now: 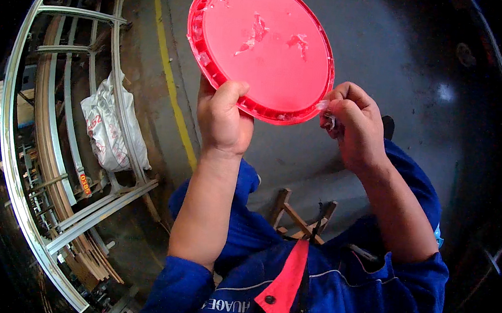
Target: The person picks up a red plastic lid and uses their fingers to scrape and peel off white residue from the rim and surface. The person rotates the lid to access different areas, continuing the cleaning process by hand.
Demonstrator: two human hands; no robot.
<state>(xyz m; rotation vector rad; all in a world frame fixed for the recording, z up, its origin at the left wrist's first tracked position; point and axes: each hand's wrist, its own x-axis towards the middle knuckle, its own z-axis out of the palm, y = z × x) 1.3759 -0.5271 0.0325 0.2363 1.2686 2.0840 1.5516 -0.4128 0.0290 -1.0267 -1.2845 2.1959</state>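
A round red plastic bucket lid (269,59) is held up and tilted in front of me, its ribbed rim showing along the left side. My left hand (226,117) grips its lower left edge, thumb on top and fingers hidden underneath. On the lid's face lie whitish, torn-looking patches (256,33). At the lower right rim my right hand (355,123) is closed in a pinch. Between its fingers is a crumpled scrap of clear film (331,122), right beside the lid's edge.
To the left stands a metal frame rack (119,42) with long strips and bars in it. A white plastic sack (113,129) rests against it. A yellow line (170,69) runs along the grey floor. Wooden legs (299,218), perhaps of a stool, show below my hands.
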